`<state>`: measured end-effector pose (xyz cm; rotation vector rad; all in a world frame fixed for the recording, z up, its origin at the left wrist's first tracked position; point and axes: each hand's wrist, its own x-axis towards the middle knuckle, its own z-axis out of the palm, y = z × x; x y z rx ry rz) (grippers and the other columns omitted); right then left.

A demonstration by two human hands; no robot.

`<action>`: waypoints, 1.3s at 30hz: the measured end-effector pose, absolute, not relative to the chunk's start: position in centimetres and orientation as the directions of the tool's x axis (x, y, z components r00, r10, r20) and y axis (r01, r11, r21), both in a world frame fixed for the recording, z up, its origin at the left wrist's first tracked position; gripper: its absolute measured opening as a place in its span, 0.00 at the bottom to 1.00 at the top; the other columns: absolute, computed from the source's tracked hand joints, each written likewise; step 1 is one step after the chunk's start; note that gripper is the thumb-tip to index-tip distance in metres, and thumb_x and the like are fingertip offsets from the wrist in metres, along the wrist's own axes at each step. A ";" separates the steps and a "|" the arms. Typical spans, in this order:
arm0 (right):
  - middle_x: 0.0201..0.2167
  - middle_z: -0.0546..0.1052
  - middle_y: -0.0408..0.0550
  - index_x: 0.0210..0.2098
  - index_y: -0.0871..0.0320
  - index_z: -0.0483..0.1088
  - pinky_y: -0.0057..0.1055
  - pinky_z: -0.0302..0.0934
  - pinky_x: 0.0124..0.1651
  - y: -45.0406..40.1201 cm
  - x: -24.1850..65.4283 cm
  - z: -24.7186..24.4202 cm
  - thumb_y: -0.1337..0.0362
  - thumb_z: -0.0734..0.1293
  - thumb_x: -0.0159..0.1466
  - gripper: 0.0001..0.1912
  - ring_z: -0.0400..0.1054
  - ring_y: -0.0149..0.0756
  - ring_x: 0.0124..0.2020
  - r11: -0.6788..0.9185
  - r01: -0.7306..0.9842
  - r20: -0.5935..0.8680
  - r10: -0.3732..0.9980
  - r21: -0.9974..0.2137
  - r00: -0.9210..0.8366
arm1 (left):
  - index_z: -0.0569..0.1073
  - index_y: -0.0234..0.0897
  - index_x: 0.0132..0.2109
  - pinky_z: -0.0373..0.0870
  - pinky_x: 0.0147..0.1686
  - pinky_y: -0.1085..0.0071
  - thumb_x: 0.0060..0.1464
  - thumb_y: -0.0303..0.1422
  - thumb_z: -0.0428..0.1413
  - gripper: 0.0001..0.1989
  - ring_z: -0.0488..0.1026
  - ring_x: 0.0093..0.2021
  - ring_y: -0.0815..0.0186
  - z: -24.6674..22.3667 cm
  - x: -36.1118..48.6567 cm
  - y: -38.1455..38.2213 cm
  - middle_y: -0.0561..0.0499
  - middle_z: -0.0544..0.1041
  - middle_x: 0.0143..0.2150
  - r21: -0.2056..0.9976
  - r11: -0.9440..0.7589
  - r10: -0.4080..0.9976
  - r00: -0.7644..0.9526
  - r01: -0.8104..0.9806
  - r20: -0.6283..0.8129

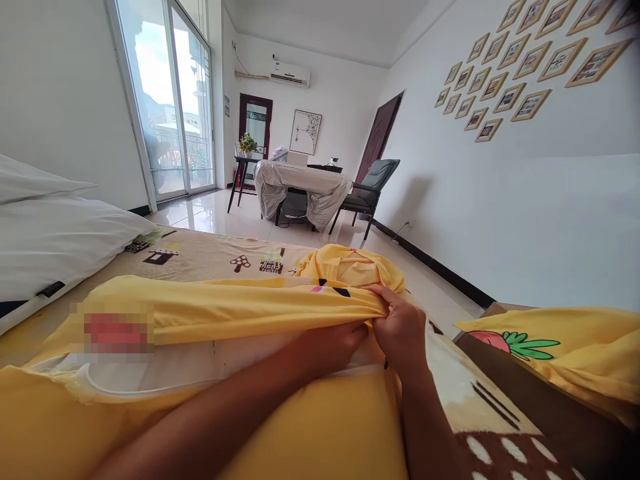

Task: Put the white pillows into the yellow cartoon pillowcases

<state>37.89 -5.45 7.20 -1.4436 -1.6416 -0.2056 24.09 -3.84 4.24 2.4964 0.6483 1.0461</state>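
A yellow fabric cover (240, 308) lies across the bed in front of me, its long side opening gaping. Inside the gap shows a white inner piece (190, 363), perhaps a pillow. My right hand (400, 327) is closed on the cover's edge at the right end of the opening, thumb on top. My left hand (345, 343) reaches into the opening beside it, under the upper layer. Its fingers look curled, but their tips and whatever they hold are hidden. A pixelated patch masks a reddish area on the cover's left part.
More yellow fabric (360, 263) lies bunched at the bed's far edge. White pillows (60, 227) are at the left on a patterned blanket (215, 257). At right, yellow cloth with a radish print (585, 340) drapes over a brown box (525, 380). Beyond stand a covered table (295, 175) and chair (373, 187).
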 end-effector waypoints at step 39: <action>0.39 0.74 0.48 0.36 0.56 0.74 0.32 0.63 0.43 -3.6 38.3 5.8 0.73 0.56 0.45 0.22 0.69 0.38 0.39 0.415 0.856 0.787 0.617 -0.310 -0.014 | 0.54 0.35 0.66 0.41 0.67 0.55 0.62 0.32 0.42 0.25 0.48 0.67 0.53 3.0 25.0 -3.0 0.45 0.51 0.69 0.418 -0.694 0.718 0.520 0.586 0.464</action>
